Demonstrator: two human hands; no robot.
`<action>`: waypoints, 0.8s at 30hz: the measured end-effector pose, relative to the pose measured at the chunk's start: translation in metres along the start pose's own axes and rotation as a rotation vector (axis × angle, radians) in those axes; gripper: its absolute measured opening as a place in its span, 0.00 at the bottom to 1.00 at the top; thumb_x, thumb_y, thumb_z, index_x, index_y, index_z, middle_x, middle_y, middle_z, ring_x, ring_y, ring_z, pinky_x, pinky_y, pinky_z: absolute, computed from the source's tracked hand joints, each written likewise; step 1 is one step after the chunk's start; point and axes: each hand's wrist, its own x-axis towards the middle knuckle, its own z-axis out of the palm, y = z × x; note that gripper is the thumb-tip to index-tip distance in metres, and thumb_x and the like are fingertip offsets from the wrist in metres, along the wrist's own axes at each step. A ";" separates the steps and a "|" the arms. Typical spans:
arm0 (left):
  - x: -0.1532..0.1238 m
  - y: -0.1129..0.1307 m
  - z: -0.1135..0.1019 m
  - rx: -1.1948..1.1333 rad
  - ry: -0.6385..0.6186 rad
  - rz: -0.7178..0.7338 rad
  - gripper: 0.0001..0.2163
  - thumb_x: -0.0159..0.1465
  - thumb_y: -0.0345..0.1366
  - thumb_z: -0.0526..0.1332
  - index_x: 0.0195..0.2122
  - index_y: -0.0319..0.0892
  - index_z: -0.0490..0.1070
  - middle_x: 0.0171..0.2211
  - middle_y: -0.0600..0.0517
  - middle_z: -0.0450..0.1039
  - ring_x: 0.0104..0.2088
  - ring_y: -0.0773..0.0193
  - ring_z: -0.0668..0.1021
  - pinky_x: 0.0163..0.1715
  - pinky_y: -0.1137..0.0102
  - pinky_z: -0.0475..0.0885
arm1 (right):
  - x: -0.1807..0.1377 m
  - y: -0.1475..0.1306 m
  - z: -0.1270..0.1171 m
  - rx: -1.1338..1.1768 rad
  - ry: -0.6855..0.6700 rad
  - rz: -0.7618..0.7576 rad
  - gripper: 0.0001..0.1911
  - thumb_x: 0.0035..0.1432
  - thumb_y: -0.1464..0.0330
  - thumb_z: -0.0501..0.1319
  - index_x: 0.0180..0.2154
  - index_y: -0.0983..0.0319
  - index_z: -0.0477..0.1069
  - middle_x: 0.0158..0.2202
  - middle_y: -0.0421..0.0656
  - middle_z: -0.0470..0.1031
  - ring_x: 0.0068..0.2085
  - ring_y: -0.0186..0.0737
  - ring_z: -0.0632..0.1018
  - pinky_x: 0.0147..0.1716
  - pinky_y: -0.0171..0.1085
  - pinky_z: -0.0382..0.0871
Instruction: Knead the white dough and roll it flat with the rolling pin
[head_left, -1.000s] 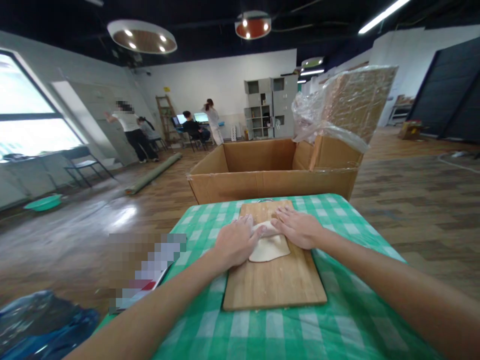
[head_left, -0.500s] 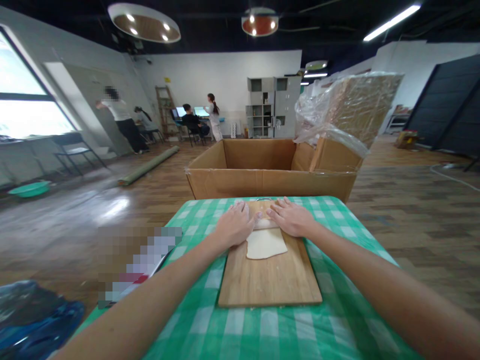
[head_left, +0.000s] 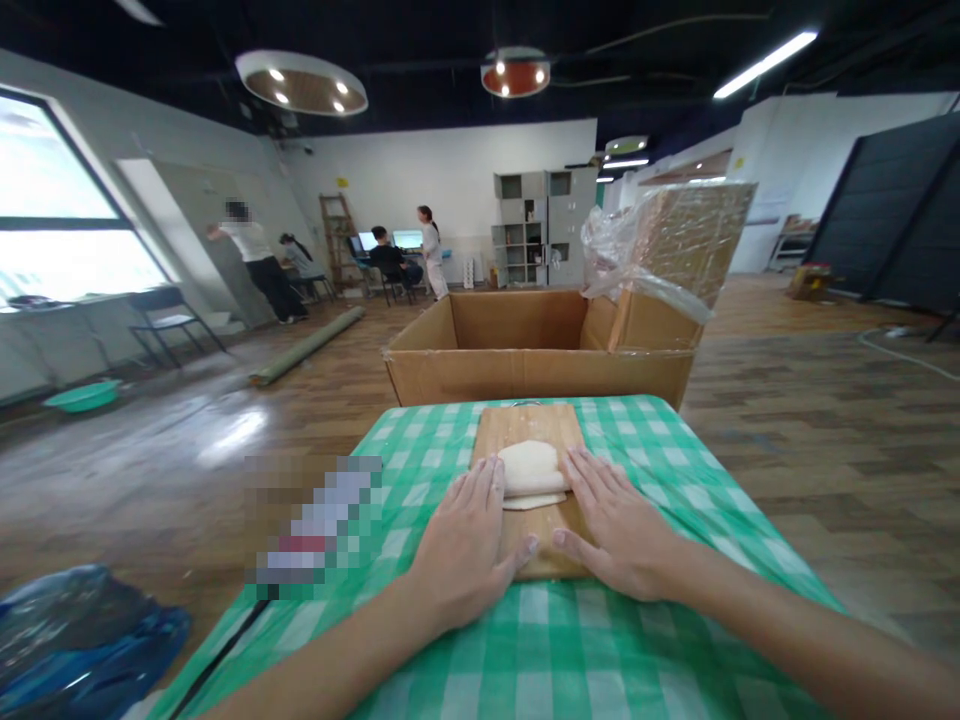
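Note:
A pale sheet of dough [head_left: 529, 472], folded or rolled over on itself, lies on a wooden cutting board [head_left: 529, 428] on the green checked tablecloth [head_left: 652, 450]. My left hand [head_left: 466, 540] lies flat and open on the board's near left part, fingers pointing at the dough. My right hand [head_left: 619, 525] lies flat and open on the near right part, fingertips just beside the dough's right edge. Neither hand holds anything.
A large open cardboard box [head_left: 536, 355] stands just beyond the table, with a plastic-wrapped brown bundle [head_left: 675, 240] leaning in its right side. A blue plastic bag [head_left: 75, 630] lies at the lower left. Several people [head_left: 259, 260] work far back by the wall.
Both hands have drawn back from the board's far end toward me. The dough, spread flat before, now lies folded into a thicker piece at the board's middle.

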 end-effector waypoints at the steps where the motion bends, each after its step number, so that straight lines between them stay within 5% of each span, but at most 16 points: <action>1: -0.006 0.003 -0.003 -0.004 -0.010 0.015 0.39 0.68 0.59 0.49 0.71 0.34 0.48 0.70 0.36 0.53 0.70 0.45 0.57 0.68 0.51 0.54 | -0.007 -0.003 -0.001 0.002 -0.001 -0.015 0.46 0.68 0.44 0.45 0.73 0.68 0.39 0.73 0.57 0.44 0.72 0.58 0.49 0.68 0.59 0.48; 5: -0.015 0.006 -0.009 -0.015 -0.036 0.037 0.40 0.68 0.58 0.49 0.72 0.34 0.46 0.71 0.37 0.50 0.71 0.47 0.54 0.69 0.51 0.52 | -0.016 -0.007 -0.003 -0.005 -0.020 -0.039 0.49 0.66 0.43 0.46 0.73 0.68 0.35 0.73 0.57 0.41 0.72 0.59 0.47 0.68 0.60 0.47; 9: 0.004 -0.004 -0.003 -0.034 -0.083 -0.008 0.39 0.69 0.58 0.47 0.70 0.31 0.50 0.71 0.35 0.50 0.71 0.46 0.55 0.68 0.52 0.52 | 0.007 0.002 -0.003 -0.008 -0.054 0.008 0.48 0.67 0.42 0.43 0.72 0.72 0.43 0.72 0.59 0.45 0.72 0.58 0.49 0.69 0.58 0.45; 13: 0.038 -0.024 0.005 -0.070 -0.121 -0.064 0.35 0.71 0.57 0.45 0.66 0.32 0.57 0.66 0.34 0.61 0.66 0.46 0.66 0.64 0.53 0.60 | 0.050 0.023 0.000 0.021 -0.114 0.031 0.45 0.68 0.44 0.39 0.69 0.72 0.53 0.70 0.59 0.53 0.70 0.56 0.57 0.68 0.53 0.51; 18: 0.085 -0.050 0.013 -0.104 -0.170 -0.048 0.26 0.75 0.49 0.39 0.50 0.40 0.72 0.48 0.43 0.77 0.49 0.54 0.78 0.52 0.59 0.72 | 0.100 0.049 0.007 0.029 -0.160 0.040 0.41 0.71 0.46 0.35 0.61 0.67 0.68 0.63 0.55 0.69 0.65 0.55 0.66 0.64 0.52 0.57; 21: 0.108 -0.061 0.019 -0.066 -0.138 -0.042 0.15 0.73 0.44 0.52 0.51 0.43 0.73 0.51 0.45 0.74 0.49 0.55 0.77 0.49 0.59 0.74 | 0.118 0.058 0.014 -0.006 -0.111 0.049 0.30 0.73 0.50 0.42 0.55 0.60 0.74 0.61 0.49 0.72 0.63 0.57 0.68 0.62 0.54 0.58; 24: 0.121 -0.068 0.024 -0.048 -0.130 -0.037 0.17 0.69 0.41 0.62 0.56 0.40 0.69 0.54 0.44 0.71 0.49 0.55 0.77 0.47 0.56 0.76 | 0.128 0.062 0.019 -0.016 -0.066 0.066 0.19 0.70 0.58 0.57 0.55 0.61 0.71 0.58 0.49 0.71 0.56 0.53 0.74 0.54 0.54 0.69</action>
